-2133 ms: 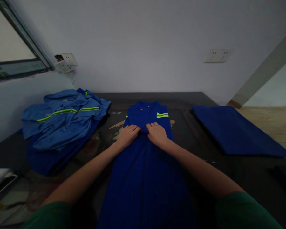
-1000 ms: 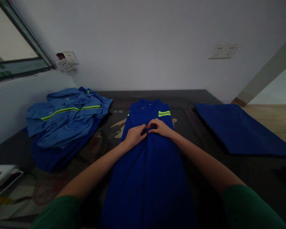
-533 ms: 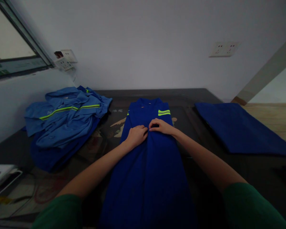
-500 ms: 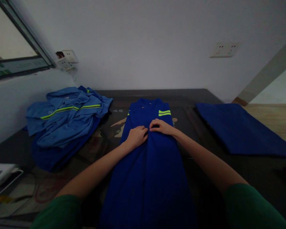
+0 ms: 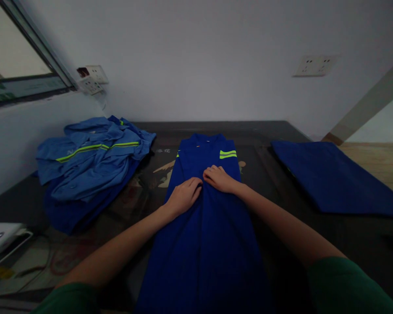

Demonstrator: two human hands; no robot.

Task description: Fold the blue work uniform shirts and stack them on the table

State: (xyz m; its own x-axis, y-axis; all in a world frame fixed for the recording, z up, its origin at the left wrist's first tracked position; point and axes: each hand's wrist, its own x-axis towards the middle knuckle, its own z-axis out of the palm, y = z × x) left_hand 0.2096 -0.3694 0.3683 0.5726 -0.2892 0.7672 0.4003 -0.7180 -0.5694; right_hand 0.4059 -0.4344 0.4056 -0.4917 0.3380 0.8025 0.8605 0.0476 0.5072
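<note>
A dark blue work jacket (image 5: 229, 244) lies lengthwise in front of me, collar at the far end, with yellow-green reflective stripes at its upper right. Its front edges meet in a line down the middle. My left hand (image 5: 185, 195) is closed at this line, its curled fingertips on the cloth of the left side. Just beyond and to the right, my right hand (image 5: 220, 179) is also closed, fingers bent and gathered on the front edge. The two hands almost touch. Whatever lies under the fingertips is hidden.
Rumpled light and dark blue workwear (image 5: 94, 161) is heaped on the left of the dark table (image 5: 249, 131). A folded dark blue garment (image 5: 337, 179) lies at the right. A white device (image 5: 1, 237) with cables sits near left. Wall sockets (image 5: 316, 65) are behind.
My right hand has curled its fingers in more and shifted slightly left. The left hand has moved slightly nearer to me. The jacket stays in place while the view shifts a little.
</note>
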